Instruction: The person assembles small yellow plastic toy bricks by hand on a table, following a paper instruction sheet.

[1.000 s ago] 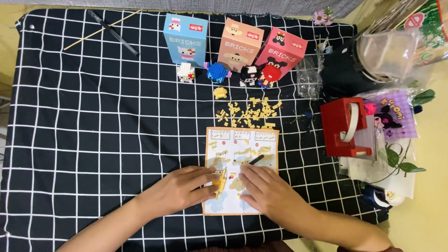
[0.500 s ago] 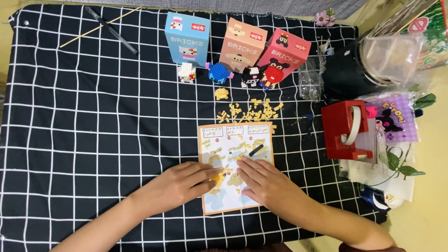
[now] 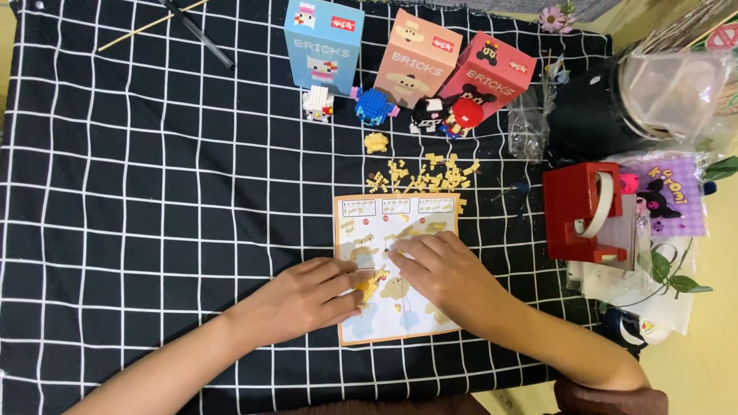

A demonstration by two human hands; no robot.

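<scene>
The left hand (image 3: 307, 300) pinches a small yellow brick piece (image 3: 367, 290) between its fingers (image 3: 342, 301), right over the instruction sheet (image 3: 384, 327) on the table (image 3: 154, 192). Just beside it the right hand (image 3: 442, 273) lies flat on the sheet, fingers spread and grasping nothing — a scatter of loose yellow bricks (image 3: 427, 175) sits beyond those fingertips, with the red tape dispenser (image 3: 584, 211) off to their right.

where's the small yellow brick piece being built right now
In the head view, the small yellow brick piece is pinched in the left hand, over the printed instruction sheet, beside the right hand.
</scene>
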